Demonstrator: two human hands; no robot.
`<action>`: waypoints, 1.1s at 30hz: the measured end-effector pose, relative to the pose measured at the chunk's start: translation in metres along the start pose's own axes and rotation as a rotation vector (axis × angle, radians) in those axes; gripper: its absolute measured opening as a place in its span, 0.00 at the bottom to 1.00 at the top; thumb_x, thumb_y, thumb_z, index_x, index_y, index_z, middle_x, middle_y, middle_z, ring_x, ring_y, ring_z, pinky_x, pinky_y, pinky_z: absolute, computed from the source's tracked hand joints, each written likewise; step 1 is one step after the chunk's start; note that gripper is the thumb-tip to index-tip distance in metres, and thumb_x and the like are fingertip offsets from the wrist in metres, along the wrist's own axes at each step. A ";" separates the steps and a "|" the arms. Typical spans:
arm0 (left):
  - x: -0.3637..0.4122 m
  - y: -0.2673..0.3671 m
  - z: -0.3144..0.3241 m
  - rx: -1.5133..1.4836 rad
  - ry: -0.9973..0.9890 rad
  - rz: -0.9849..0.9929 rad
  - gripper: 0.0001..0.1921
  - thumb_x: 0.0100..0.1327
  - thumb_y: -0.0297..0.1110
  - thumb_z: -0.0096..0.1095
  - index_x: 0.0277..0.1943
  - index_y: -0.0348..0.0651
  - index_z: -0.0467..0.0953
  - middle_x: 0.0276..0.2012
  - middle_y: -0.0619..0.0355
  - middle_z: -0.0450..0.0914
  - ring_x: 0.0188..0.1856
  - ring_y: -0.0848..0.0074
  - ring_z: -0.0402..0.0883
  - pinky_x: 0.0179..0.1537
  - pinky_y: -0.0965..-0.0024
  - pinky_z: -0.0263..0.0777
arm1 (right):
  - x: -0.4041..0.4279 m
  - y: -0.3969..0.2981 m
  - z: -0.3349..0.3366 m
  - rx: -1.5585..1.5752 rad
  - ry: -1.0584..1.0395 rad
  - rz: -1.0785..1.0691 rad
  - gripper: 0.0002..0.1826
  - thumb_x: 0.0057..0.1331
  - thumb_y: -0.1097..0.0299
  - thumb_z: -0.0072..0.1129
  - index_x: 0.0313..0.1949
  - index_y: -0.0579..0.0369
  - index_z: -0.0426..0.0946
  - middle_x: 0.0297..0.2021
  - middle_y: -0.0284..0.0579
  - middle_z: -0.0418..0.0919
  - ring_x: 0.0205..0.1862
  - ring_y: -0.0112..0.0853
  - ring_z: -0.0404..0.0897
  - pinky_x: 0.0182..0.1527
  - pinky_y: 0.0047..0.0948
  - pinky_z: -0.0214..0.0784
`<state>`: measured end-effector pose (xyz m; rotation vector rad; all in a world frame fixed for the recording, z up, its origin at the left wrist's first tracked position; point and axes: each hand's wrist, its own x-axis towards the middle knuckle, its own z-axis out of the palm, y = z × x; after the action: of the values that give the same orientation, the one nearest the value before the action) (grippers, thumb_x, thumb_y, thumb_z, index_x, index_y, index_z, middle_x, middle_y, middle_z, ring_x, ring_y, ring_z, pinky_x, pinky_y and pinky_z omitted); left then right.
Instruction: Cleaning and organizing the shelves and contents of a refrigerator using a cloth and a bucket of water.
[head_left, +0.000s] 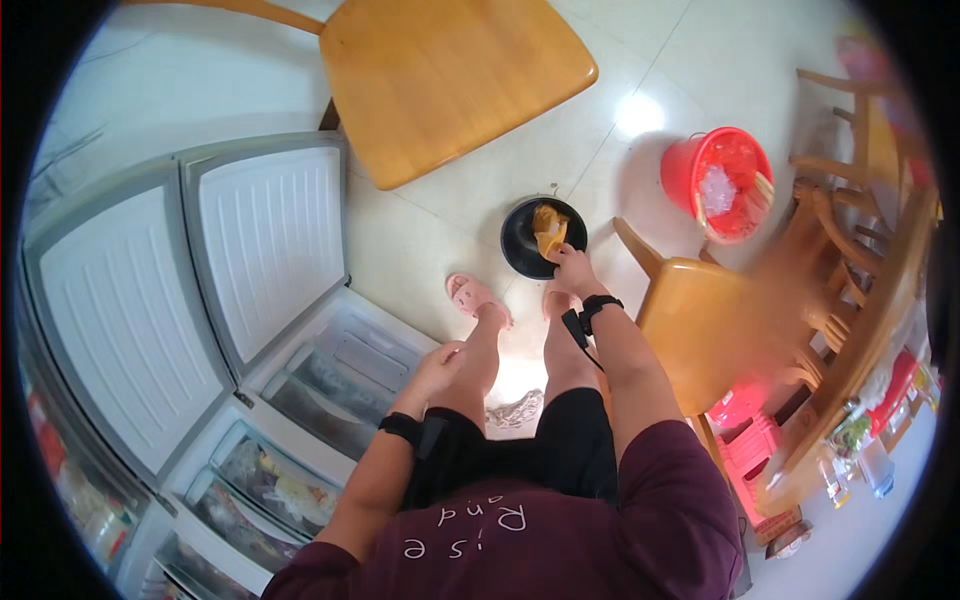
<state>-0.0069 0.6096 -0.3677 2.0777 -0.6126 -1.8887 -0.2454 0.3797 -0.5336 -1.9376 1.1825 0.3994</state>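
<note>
A yellow-brown item (551, 231), perhaps a cloth or food in thin wrapping, lies partly inside a round black basin (521, 238) on the floor. My right hand (573, 268) reaches over the basin's near rim and pinches the near end of this item. Over my left knee hangs my left hand (441, 369), its fingers loosely curled; no object shows in it, though its palm is hidden. Both wrists wear black straps. To the left, a refrigerator's white inner doors (270, 240) stand open, showing freezer drawers (274, 487) with bagged contents.
A wooden chair seat (450, 75) stands ahead, another (690, 330) close at the right. A red bucket (679, 176) with a plastic bag inside is on the floor beyond. Along the right runs a wooden table edge (832, 390), with pink plastic stools (754, 450) beneath.
</note>
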 end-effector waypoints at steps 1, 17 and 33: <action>0.010 -0.009 0.006 0.007 0.000 -0.018 0.16 0.67 0.34 0.51 0.55 0.37 0.70 0.35 0.60 0.77 0.37 0.80 0.75 0.41 0.75 0.71 | 0.008 0.006 0.018 -0.035 -0.076 0.018 0.20 0.54 0.74 0.49 0.45 0.38 0.77 0.52 0.41 0.72 0.48 0.48 0.74 0.52 0.40 0.68; 0.118 -0.055 0.023 -0.452 -0.124 -0.232 0.16 0.69 0.38 0.51 0.55 0.40 0.71 0.42 0.56 0.77 0.43 0.78 0.77 0.47 0.73 0.72 | 0.129 0.062 0.175 0.287 -0.053 0.404 0.25 0.58 0.57 0.58 0.54 0.47 0.69 0.53 0.59 0.69 0.53 0.50 0.72 0.56 0.40 0.65; 0.147 -0.043 0.029 -0.403 -0.133 -0.159 0.16 0.70 0.38 0.48 0.56 0.40 0.70 0.42 0.57 0.77 0.41 0.78 0.76 0.45 0.74 0.72 | 0.083 0.037 0.125 0.111 -0.083 0.365 0.15 0.64 0.56 0.51 0.34 0.54 0.80 0.41 0.52 0.79 0.41 0.50 0.79 0.44 0.43 0.71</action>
<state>-0.0208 0.5794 -0.5204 1.7961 -0.0778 -2.0453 -0.2172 0.4189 -0.6806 -1.5951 1.4737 0.5854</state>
